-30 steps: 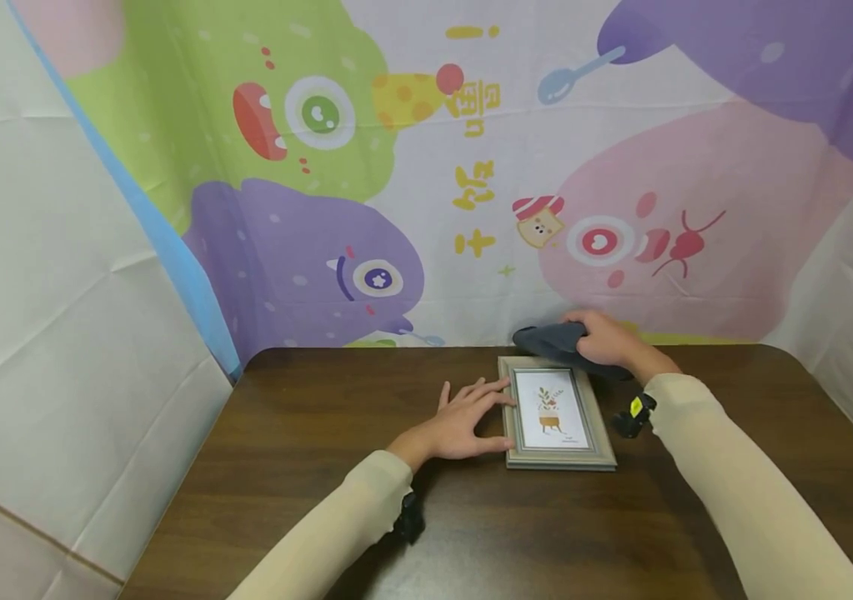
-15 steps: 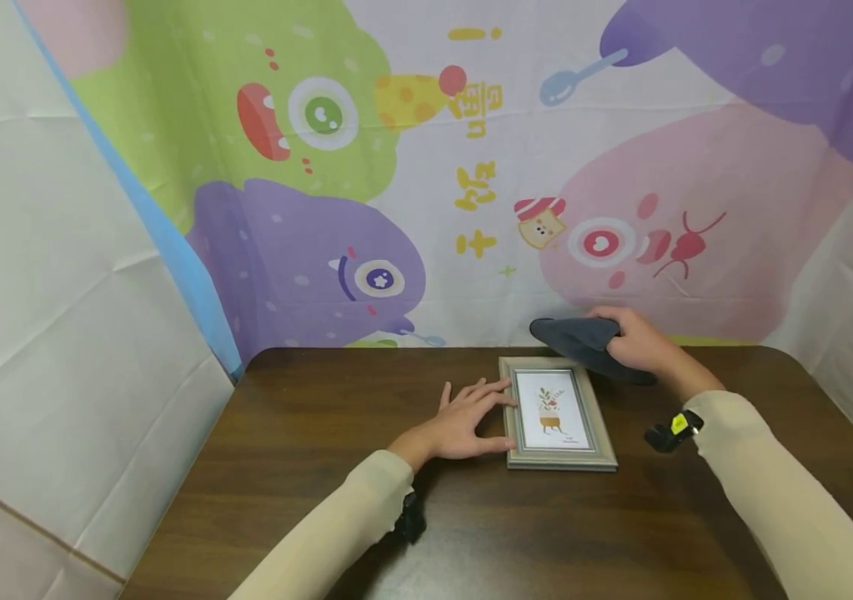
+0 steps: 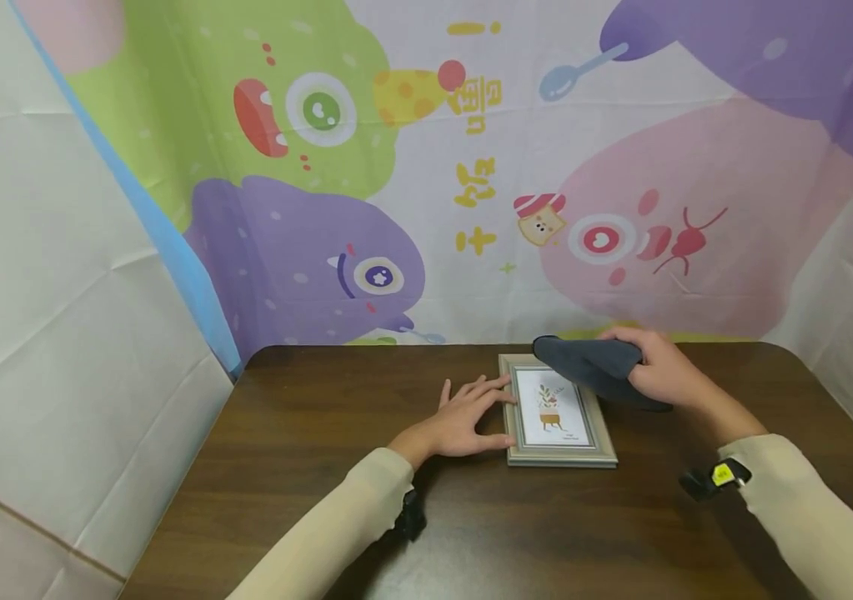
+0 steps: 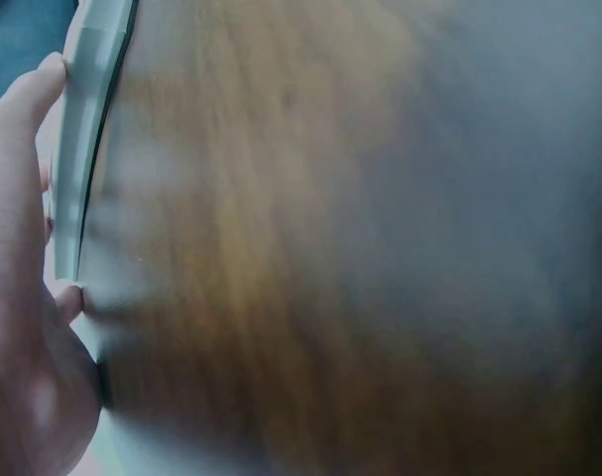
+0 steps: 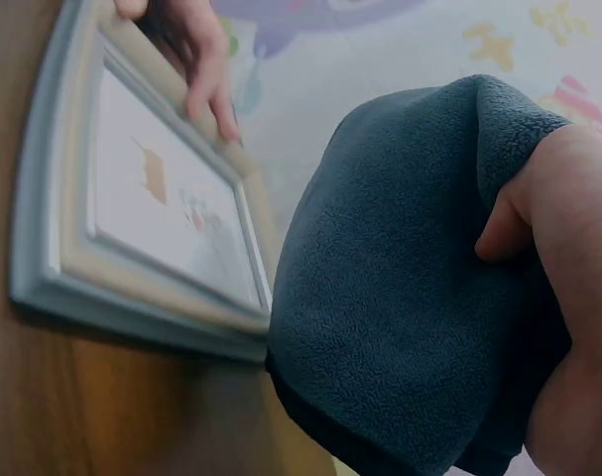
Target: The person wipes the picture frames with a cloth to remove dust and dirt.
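Observation:
A picture frame with a pale moulding lies face up on the table, a potted-plant print inside it. My left hand rests against its left side, fingers spread and fingertips on the border. In the left wrist view the thumb touches the frame's edge. My right hand grips a folded dark grey-blue cloth, which overlaps the frame's far right corner in the head view. The right wrist view shows the fuzzy cloth bunched between thumb and fingers, right beside the frame's border.
The dark wooden table reaches back to a hanging cartoon-printed curtain. Pale fabric walls stand on the left and right. A small black camera is strapped to each wrist.
My right hand has moved the cloth rightward along the frame's far edge, then toward me over its far right corner. My left hand and the frame have stayed in place.

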A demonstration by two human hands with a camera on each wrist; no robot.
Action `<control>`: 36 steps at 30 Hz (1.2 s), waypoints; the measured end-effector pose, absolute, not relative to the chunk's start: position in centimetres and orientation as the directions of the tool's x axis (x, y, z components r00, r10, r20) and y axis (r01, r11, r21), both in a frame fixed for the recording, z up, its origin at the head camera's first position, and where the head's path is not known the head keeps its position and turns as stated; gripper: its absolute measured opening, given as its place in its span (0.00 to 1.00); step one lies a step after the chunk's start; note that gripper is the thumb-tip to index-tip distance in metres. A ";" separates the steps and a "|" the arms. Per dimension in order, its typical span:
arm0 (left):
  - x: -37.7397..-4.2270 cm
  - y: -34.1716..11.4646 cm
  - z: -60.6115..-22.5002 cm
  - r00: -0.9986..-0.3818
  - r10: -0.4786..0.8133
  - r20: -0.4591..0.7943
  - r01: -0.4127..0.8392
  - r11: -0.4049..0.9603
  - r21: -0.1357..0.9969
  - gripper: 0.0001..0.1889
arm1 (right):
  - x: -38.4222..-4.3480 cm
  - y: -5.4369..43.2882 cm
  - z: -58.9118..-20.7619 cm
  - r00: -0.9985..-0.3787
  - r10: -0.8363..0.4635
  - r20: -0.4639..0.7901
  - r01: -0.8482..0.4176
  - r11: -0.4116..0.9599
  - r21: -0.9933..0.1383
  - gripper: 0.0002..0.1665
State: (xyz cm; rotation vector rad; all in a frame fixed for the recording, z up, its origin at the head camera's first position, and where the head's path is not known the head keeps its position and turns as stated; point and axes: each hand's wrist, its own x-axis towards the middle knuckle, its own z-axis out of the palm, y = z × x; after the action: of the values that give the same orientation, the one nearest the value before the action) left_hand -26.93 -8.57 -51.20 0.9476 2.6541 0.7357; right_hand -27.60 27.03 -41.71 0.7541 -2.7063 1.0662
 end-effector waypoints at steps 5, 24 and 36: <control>-26.8 -8.6 -51.1 -0.763 0.645 -0.048 0.528 0.664 0.529 0.35 | -25.7 26.6 -41.3 -0.849 -0.418 0.323 -0.527 0.629 -0.572 0.22; -26.7 -8.5 -51.0 -0.763 0.645 -0.033 0.536 0.661 0.525 0.34 | -21.6 25.8 -42.0 -0.736 -0.514 0.440 -0.672 0.486 -0.558 0.21; -27.0 -8.5 -51.2 -0.761 0.649 -0.029 0.541 0.658 0.524 0.35 | -18.2 23.3 -43.3 -0.613 -0.608 0.505 -0.788 0.421 -0.450 0.29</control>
State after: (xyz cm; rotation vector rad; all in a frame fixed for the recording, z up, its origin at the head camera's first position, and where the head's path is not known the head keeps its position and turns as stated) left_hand -26.97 -8.46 -51.19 0.9679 2.6609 0.7388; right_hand -18.24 23.29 -43.27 1.2155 -2.4132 0.9783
